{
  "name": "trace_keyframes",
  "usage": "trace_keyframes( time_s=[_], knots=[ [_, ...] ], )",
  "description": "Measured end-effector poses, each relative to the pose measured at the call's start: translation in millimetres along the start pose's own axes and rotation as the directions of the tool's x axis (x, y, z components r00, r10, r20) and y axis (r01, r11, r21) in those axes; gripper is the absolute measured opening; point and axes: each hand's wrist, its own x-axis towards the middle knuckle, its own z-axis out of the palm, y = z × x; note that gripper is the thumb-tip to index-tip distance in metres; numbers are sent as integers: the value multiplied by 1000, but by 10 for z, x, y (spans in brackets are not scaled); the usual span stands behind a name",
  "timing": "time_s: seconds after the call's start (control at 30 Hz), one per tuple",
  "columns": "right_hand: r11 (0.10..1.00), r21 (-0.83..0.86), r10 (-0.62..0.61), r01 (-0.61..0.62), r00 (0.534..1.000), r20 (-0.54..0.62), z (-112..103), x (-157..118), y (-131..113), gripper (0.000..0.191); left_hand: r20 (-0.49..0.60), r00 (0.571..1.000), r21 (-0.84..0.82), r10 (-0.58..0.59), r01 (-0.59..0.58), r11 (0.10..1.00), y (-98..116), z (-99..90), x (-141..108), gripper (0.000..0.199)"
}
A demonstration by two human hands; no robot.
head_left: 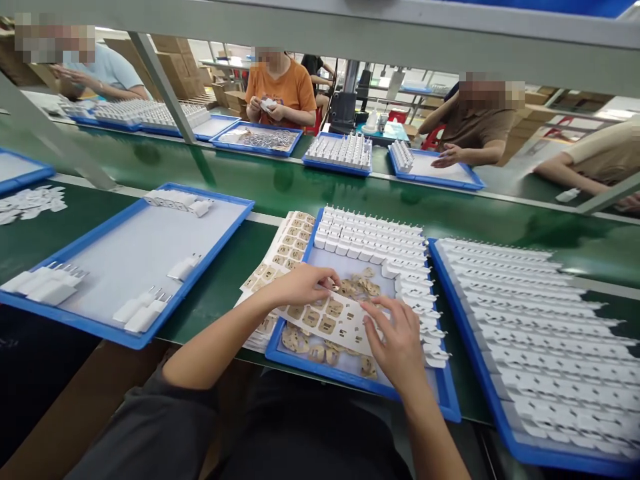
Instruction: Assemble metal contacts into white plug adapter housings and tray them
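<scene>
Sheet [320, 318] is hanging over your tray [450, 401] in the head view; your left hand [306, 285] is pinching its far edge, your right hand [397, 331] gripping its right end, presumably steadying it. Brown pieces [361, 285] are lying nearby (likely for easy reach), beside plugs [373, 241].

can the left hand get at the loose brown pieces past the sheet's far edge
Likely yes: the left hand is right beside the brown pieces, with nothing visible blocking them, though it may need to leave the sheet first
</scene>
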Motion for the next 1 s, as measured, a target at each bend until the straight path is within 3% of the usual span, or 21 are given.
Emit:
trace_keyframes(
  time_s=[0.1,0.23,0.4,0.57,0.83,1.0],
  knots=[
    [991,-48,-126,126,992,4,64,99,-156,23,33,999,-51,36,-34,998,37,30,-13,32],
    [985,37,-170,170,985,-10,176,204,-253,20,89,993,-175,76,-60,983,80,26,-38,34],
    [972,112,-197,207,976,-93,251,210,-239,11,205,979,-285,24,36,958,75,12,-37,37],
    [951,169,-231,259,958,-170,239,144,-199,13,306,952,-403,32,99,910,5,36,17,40],
    [924,369,-40,98,986,-161,205,32,-130,12,325,942,-379,77,55,924,34,30,46,45],
    [864,499,57,-65,998,32,206,44,-164,7,343,937,-326,65,54,944,104,7,24,53]
  ],
)
